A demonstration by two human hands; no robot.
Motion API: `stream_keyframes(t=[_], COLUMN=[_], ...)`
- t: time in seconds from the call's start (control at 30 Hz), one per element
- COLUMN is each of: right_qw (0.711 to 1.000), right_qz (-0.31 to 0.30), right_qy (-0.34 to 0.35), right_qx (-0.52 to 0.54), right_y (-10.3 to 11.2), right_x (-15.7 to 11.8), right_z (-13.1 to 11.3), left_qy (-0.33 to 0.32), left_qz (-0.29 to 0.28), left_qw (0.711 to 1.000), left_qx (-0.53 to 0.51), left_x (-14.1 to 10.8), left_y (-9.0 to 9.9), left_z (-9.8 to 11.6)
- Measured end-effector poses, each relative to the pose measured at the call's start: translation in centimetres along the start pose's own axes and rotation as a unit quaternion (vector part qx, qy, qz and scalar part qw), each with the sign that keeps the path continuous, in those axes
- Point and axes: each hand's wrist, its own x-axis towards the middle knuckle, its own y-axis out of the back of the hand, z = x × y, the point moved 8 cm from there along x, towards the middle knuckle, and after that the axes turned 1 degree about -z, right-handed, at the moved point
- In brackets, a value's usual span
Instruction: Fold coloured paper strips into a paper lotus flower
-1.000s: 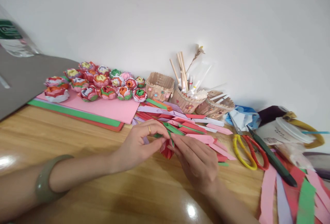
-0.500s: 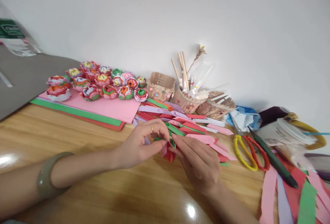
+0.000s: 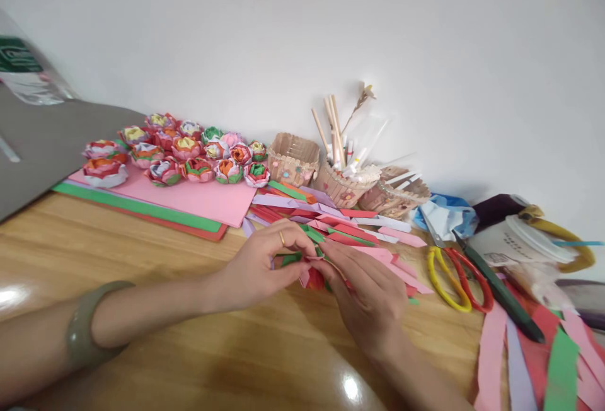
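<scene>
My left hand (image 3: 267, 261) and my right hand (image 3: 366, 285) meet above the wooden table, fingertips pinched together. Between them is a small folded paper piece (image 3: 312, 277) in red, pink and green, mostly covered by the fingers. Thumb and forefinger of the left hand close on its left side; the right hand grips it from the right. Just behind the hands lies a spread of folded paper strips (image 3: 359, 234) in red, pink, lilac and green. Several finished paper flowers (image 3: 198, 170) stand at the back left on stacked coloured sheets (image 3: 208, 203).
Against the wall stand three craft-stick baskets (image 3: 290, 165), one holding wooden sticks and pens. To the right lie scissors (image 3: 451, 278) with yellow and red handles, a dark green craft knife (image 3: 508, 304), a white tub (image 3: 513, 244) and loose paper strips (image 3: 562, 367). A grey mat (image 3: 57, 140) covers the far left.
My fingertips have shifted slightly on the paper piece, and it has turned so that more pink and less green shows. The view has moved a little; the other things lie as before.
</scene>
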Motion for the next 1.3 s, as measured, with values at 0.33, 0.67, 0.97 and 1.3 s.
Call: stream_keyframes(t=[0.33, 0.67, 0.97, 1.3], right_qw=[0.965, 0.728, 0.722, 0.981], right_qz=[-0.136, -0.209, -0.271, -0.166], right_qy=[-0.112, -0.417, -0.428, -0.071], right_qx=[0.197, 0.502, 0.472, 0.068], right_y=[-1.8, -5.6, -6.2, -3.6], right_x=[0.7, -2.0, -2.4, -1.0], right_z=[1.4, 3.7, 3.4, 1.0], left_qy=[0.213, 0.275, 0.278, 0.220], left_qz=[-0.055, -0.066, -0.111, -0.059], left_qw=[0.957, 0.924, 0.924, 0.973], left_qx=[-0.192, -0.256, -0.240, 0.031], left_x=[-0.1, -0.2, -0.1, 0.0], left_y=[-1.4, -1.4, -1.7, -0.2], left_z=[-3.2, -4.3, -4.7, -4.4])
